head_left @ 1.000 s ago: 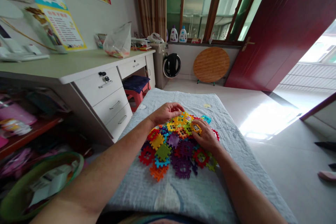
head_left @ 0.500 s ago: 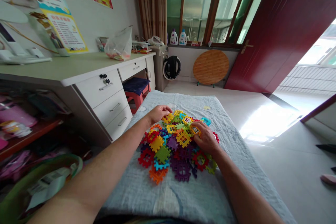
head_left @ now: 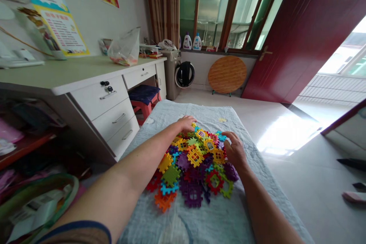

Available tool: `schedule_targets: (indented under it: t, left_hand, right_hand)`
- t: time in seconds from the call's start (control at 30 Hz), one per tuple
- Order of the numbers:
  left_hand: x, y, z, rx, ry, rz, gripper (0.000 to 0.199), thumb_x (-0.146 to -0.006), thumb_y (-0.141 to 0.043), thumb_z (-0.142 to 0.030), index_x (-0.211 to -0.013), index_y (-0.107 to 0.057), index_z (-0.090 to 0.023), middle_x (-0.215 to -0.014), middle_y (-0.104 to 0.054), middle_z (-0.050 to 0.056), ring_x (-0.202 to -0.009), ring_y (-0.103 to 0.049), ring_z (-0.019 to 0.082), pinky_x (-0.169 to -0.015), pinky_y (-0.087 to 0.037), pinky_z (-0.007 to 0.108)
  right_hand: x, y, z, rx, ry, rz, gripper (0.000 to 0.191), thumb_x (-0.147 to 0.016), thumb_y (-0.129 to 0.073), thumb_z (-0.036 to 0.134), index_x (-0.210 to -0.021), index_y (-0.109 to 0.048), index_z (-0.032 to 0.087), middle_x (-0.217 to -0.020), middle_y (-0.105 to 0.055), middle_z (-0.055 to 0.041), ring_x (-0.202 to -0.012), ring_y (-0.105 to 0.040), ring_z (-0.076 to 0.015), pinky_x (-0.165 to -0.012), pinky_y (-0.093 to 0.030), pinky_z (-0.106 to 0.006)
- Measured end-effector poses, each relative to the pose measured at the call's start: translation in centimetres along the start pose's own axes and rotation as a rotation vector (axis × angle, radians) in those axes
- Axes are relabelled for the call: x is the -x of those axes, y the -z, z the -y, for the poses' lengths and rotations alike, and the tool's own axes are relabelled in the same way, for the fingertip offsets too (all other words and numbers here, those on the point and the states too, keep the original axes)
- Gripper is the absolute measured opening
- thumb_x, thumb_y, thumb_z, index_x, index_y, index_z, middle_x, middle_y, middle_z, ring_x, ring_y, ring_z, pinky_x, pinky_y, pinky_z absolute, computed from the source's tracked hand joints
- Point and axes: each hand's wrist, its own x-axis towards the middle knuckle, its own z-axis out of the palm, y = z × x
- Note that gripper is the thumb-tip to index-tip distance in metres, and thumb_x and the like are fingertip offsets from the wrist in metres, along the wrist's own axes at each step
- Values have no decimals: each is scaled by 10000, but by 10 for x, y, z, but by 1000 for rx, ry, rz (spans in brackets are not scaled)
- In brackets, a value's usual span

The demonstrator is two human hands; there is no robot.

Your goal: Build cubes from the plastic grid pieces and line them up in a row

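A heap of colourful plastic interlocking blocks (head_left: 195, 157), square with notched edges, lies in the middle of the cloth. Some have window-like grids, such as a yellow block (head_left: 219, 156) near the right side. My left hand (head_left: 187, 123) reaches to the far left edge of the heap, its fingers loosely bent and pointing right, partly hidden behind blocks. At the right edge, my right hand (head_left: 236, 150) rests against the blocks with fingers bent and thumb apart from them. Neither hand visibly grips a block. A purple block (head_left: 230, 171) lies below the right hand.
A pale blue cloth (head_left: 168, 111) covers the table. Left stands a desk with drawers (head_left: 113, 114), a plastic bag (head_left: 125, 47) on it and a stool (head_left: 144, 97) beside it. A washing machine (head_left: 173, 72) and a round wooden board (head_left: 227, 74) stand farther back.
My left hand has moved right along the heap's far edge. My right hand has come off the grid blocks to the heap's right edge. The view has shifted slightly.
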Motion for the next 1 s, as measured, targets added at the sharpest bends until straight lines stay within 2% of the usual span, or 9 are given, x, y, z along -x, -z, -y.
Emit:
schedule_targets:
  t: [0.1, 0.2, 0.33, 0.43, 0.57, 0.7, 0.87, 0.93, 1.0]
  left_hand:
    - [0, -1, -3, -15, 32, 39, 582, -593, -682, -341, -1154, -618, -199, -1134, -637, 92, -1039, -573, 280, -899, -446, 351]
    - [9, -1, -3, -23, 31, 50, 440, -602, -682, -336, -1021, -678, -203, -994, -661, 68, -936, -599, 255, -849, -459, 318]
    - [26, 1, -6, -22, -11, 41, 275, -633, -671, -346, -865, -706, -201, -1004, -622, 55, -935, -586, 224, -864, -447, 280]
    - [42, 5, -11, -2, -54, 36, 314, -711, -629, -423, -933, -696, -212, -1087, -588, 54, -1016, -555, 217, -926, -415, 282]
    - [72, 14, -22, 62, -187, 80, 403, -842, -495, -506, -1022, -657, -184, -1100, -592, 84, -1074, -530, 225, -977, -384, 321]
    - [116, 20, -27, 116, -254, 63, 548, -829, -526, -553, -1228, -543, -178, -1281, -516, 120, -1237, -433, 254, -1062, -321, 375]
    - [190, 9, -17, 90, -119, 4, 995, -582, -650, -749, -1410, -350, -285, -1525, -209, 121, -1398, -139, 398, -1114, -197, 555]
    - [217, -4, -8, 51, -41, 4, 1135, -487, -694, -762, -1441, -287, -299, -1548, -124, 127, -1398, -73, 447, -1107, -171, 601]
    - [235, -17, 0, 19, 14, -11, 1216, -473, -720, -738, -1475, -185, -305, -1556, -76, 130, -1397, -48, 461, -1101, -159, 623]
  right_hand:
    - [1, -4, -22, 89, -68, -42, 286, -778, -459, 200, -994, -639, 252, -950, -660, -63, -916, -606, -242, -826, -468, -404]
    - [4, -9, -31, 189, -134, 11, 227, -787, -538, 288, -979, -647, 238, -878, -673, -80, -847, -620, -255, -778, -468, -410]
    - [6, -11, -23, 222, -132, 115, 421, -768, -609, 506, -1093, -620, 239, -931, -683, -101, -870, -622, -283, -762, -469, -437]
    - [8, -8, -7, 164, -102, 219, 563, -750, -612, 573, -1199, -566, 237, -1069, -663, -121, -976, -607, -311, -813, -466, -480]
    - [8, -2, 17, -29, -40, 382, 576, -779, -617, 495, -1280, -489, 240, -1223, -593, -110, -1045, -593, -268, -882, -474, -446]
    - [6, 3, 37, -162, 20, 502, 514, -803, -604, 389, -1282, -485, 247, -1208, -607, -80, -1076, -585, -242, -935, -459, -425]
    - [1, 21, 43, -72, 36, 530, 610, -784, -622, 471, -1331, -450, 262, -1340, -512, -96, -1249, -453, -302, -1045, -349, -510]
    - [2, 27, 43, -56, 60, 612, 766, -739, -654, 540, -1402, -361, 292, -1410, -436, -93, -1291, -399, -320, -1057, -328, -528]
    - [6, 28, 44, -45, 123, 715, 965, -654, -703, 602, -1458, -262, 301, -1467, -352, -101, -1328, -337, -346, -1068, -305, -542]
